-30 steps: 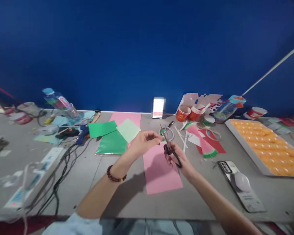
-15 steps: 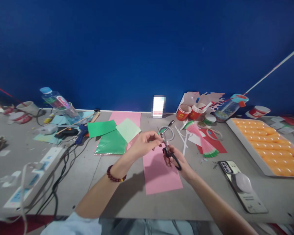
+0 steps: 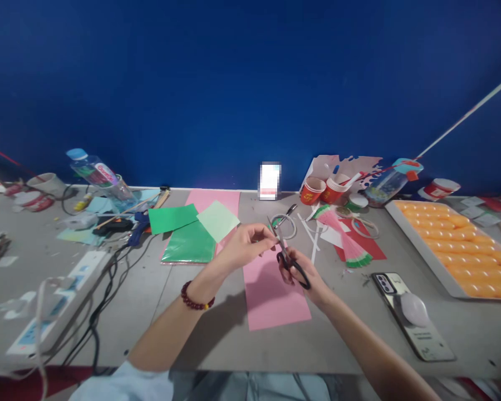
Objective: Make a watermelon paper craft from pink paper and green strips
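My right hand (image 3: pixel 300 272) is closed round the black handles of a pair of scissors (image 3: pixel 284 253), whose blades point up and away from me. Close by on the left, my left hand (image 3: pixel 250 245) has its fingers pinched together near the blades; whatever sits between the fingertips is too small to make out. Under both hands lies a sheet of pink paper (image 3: pixel 271 306) on the grey table. Further left rest a pale green square of paper (image 3: pixel 217 221), a green paper piece (image 3: pixel 173 219) and a green packet of paper (image 3: pixel 190 245).
A pink and green folded paper fan (image 3: pixel 344 239) lies right of the hands, by a roll of tape (image 3: pixel 284 227) and red paper cups (image 3: pixel 313 191). A phone (image 3: pixel 415 317) and a tray of orange balloons (image 3: pixel 459 245) are far right. A power strip (image 3: pixel 62 301) with cables is left.
Hardly anything differs. Both hands and the scissors keep nearly the same place, and the view has shifted very slightly.
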A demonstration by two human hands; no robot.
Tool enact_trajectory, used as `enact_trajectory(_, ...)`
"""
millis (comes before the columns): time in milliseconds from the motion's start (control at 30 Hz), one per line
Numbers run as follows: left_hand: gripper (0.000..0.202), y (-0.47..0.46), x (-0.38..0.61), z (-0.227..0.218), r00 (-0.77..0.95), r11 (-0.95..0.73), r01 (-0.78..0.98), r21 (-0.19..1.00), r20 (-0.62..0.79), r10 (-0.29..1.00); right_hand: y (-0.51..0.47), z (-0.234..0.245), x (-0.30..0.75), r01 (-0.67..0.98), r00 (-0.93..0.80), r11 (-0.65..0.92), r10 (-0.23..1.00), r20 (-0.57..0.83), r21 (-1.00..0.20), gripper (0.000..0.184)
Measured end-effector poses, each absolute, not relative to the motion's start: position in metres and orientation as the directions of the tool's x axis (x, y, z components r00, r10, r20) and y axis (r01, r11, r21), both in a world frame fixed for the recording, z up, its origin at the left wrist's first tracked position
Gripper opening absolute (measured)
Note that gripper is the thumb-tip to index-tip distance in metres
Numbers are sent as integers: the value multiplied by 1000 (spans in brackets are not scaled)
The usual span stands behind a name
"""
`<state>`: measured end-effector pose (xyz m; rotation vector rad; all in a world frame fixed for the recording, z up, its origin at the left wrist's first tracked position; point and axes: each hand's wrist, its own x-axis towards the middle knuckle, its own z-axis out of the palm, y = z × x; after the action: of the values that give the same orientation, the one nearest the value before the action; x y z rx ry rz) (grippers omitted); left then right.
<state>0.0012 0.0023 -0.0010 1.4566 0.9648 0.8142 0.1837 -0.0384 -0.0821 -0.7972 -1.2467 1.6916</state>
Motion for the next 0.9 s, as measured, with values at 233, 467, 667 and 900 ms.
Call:
enact_trajectory(233,13,2,1,1,457,25,74,997,-56,887,-40,-75,186,-244,-443,-141,896,-19,-959,55)
enact_trajectory(467,13,1,1,4,453,32,87,996,-69,889,-39,-78,189,-206,-459,-134,888,-25,-969,56)
enact_trajectory(667,11,1,2,7,443,55,107,993,-98,891,-39,-84,192,-217,-458,-129,889,-16,-968,54)
enact_trajectory(900,11,0,2,7,434,57,110,992,-100,895,-39,-83,193,-213,-462,-116,887,-5,-970,52)
